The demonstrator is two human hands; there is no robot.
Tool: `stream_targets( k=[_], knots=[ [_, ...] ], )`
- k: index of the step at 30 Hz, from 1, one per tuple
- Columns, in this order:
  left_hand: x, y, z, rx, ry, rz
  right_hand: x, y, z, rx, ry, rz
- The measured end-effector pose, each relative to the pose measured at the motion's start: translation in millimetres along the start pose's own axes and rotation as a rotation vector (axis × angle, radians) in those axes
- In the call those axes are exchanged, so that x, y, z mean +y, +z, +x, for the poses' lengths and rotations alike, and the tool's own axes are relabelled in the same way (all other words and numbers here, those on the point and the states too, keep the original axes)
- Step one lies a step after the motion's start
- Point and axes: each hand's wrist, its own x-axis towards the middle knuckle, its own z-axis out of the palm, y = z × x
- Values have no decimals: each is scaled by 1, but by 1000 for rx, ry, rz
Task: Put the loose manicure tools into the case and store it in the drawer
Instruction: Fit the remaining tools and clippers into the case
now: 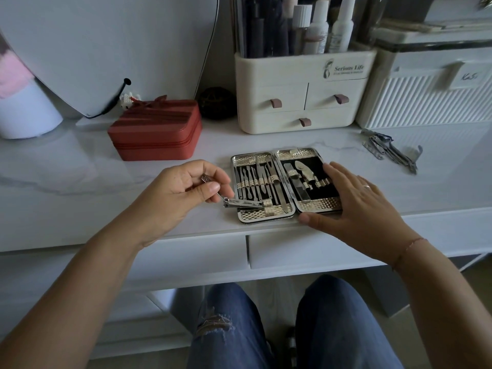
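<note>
An open manicure case (282,155) with gold-patterned rims lies near the front edge of the white marble tabletop, several metal tools strapped inside both halves. My left hand (181,193) pinches the raised lever of a nail clipper (245,203), whose front end sits in a loop at the case's lower left. My right hand (354,201) rests flat, fingers straight, on the case's right half. A heap of loose metal tools (391,153) lies on the tabletop to the right. Two shut drawer fronts (306,247) run under the tabletop's edge.
A red zipped box (157,131) stands at the back left beside a round mirror (106,49). Behind the case are a cream organiser (303,99) with small drawers and bottles, and a white ribbed box (431,97). My knees in jeans are below the table.
</note>
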Motion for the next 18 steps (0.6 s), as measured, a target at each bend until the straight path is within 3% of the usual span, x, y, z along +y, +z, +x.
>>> stream_targets(
  k=[18],
  knots=[
    [-12, 11, -9, 105, 5, -187, 1, 1, 0, 0, 6, 3]
  ],
)
